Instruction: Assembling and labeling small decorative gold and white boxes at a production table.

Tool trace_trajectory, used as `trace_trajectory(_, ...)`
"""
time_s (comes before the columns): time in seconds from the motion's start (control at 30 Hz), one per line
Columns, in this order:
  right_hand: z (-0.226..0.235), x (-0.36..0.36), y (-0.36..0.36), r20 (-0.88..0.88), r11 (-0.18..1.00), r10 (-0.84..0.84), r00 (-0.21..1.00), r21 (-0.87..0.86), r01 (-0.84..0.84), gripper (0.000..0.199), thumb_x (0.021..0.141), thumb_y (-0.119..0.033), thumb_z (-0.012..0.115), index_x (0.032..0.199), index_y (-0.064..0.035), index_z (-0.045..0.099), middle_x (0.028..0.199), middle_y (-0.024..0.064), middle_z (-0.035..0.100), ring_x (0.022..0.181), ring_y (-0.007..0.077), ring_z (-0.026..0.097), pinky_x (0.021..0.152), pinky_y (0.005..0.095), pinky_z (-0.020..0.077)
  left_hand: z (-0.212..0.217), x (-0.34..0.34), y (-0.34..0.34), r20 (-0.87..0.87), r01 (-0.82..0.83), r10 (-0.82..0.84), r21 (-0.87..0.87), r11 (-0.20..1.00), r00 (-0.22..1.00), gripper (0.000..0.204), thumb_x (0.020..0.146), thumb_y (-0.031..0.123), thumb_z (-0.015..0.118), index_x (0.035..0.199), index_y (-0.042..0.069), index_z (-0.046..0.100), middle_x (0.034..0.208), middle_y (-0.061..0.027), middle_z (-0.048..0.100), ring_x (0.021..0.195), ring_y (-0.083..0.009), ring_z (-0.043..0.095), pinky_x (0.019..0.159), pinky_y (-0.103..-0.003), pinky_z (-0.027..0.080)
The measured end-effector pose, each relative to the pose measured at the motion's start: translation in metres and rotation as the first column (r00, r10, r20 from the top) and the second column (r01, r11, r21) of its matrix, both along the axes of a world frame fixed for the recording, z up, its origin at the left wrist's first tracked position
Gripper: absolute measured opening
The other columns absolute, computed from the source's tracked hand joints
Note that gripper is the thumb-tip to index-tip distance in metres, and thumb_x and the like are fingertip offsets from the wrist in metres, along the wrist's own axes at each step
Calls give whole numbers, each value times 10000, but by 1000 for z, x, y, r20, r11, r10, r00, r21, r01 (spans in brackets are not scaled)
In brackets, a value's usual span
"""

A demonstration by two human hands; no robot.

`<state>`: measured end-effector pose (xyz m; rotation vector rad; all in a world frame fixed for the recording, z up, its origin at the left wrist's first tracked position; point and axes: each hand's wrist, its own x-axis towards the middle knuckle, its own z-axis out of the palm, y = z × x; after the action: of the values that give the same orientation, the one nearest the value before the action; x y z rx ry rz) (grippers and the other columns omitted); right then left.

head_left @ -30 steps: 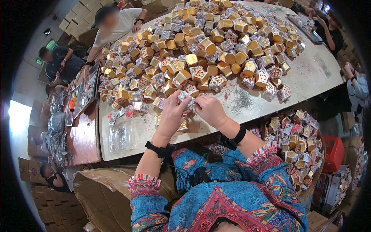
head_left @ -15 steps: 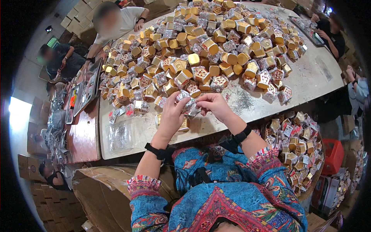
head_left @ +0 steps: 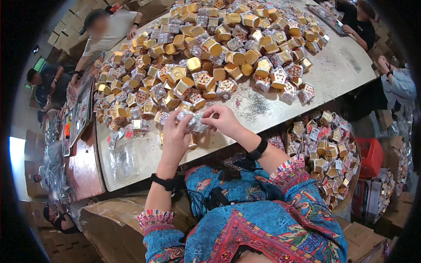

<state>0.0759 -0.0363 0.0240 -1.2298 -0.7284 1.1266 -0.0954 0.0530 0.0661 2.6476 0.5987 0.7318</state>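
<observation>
Over the table's near edge, my left hand grips a small plastic-wrapped ornament, silvery with bits of red and green. Its thumb and fingers are closed round the left side of the piece. At the right end, my right hand pinches the wrapping with thumb and forefinger. My fingers hide part of the piece. Just beyond my hands rises a large pile of gold ornaments, small, faceted and house-like, many in glittery clear wrap. Below my left fingers a gold ornament rests on the table.
The pale table has glitter scattered on it. A clear plastic sheet lies at its left corner. A carton of wrapped ornaments stands at my right beside a red plastic crate. An open cardboard box is at my left. Co-workers sit around.
The whole view has shifted, so the table and pile appear further left and slightly higher. Both hands stay on the wrapped ornament, which has turned to lie more level.
</observation>
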Motion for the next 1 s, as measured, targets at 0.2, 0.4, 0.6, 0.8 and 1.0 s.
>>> trace_trajectory(0.2, -29, 34, -66, 826, 931, -356, 436, 276, 239, 78, 733, -76, 660, 793, -50, 617, 803, 111, 565, 747, 300, 578, 645, 366, 480, 7, -33, 18, -20, -229, 233, 108, 967, 972, 568, 640, -101, 549, 1177, 83, 527, 1217, -230, 432, 1109, -408, 459, 926, -454, 396)
trace_trajectory(0.4, -50, 66, -109, 928, 909, -335, 161, 274, 314, 106, 728, -45, 635, 827, -33, 600, 838, 104, 566, 821, 305, 565, 698, 380, 474, -9, -53, 31, -185, -354, 371, 116, 928, 910, 643, 657, -72, 566, 1271, 90, 468, 1264, -256, 407, 1160, -433, 426, 953, -488, 374)
trace_trajectory(0.6, -65, 73, -115, 917, 887, -367, 160, 293, 356, 118, 716, -42, 633, 830, -35, 603, 826, 113, 565, 795, 313, 557, 696, 389, 466, 13, -7, 5, -160, -216, 248, 194, 957, 956, 664, 691, 40, 608, 1328, 114, 435, 1310, -225, 399, 1235, -366, 375, 1015, -556, 266)
trace_trajectory(0.8, -59, 63, -109, 951, 934, -294, 93, 265, 240, 100, 715, -65, 641, 806, -47, 603, 783, 98, 544, 762, 288, 550, 664, 387, 453, -27, 56, -4, -424, 211, -10, 429, 878, 906, 322, 669, 82, 622, 984, 22, 594, 1029, -129, 550, 1059, -297, 482, 1043, -526, 268)
trace_trajectory(1.0, -61, 53, -124, 978, 950, -206, -27, 206, 236, 288, 724, -202, 677, 965, -70, 591, 906, 69, 515, 869, 256, 516, 753, 378, 401, -24, 72, -2, -654, 343, -14, 378, 860, 756, 158, 687, 70, 575, 828, 7, 608, 932, -140, 562, 1000, -304, 505, 1028, -500, 284)
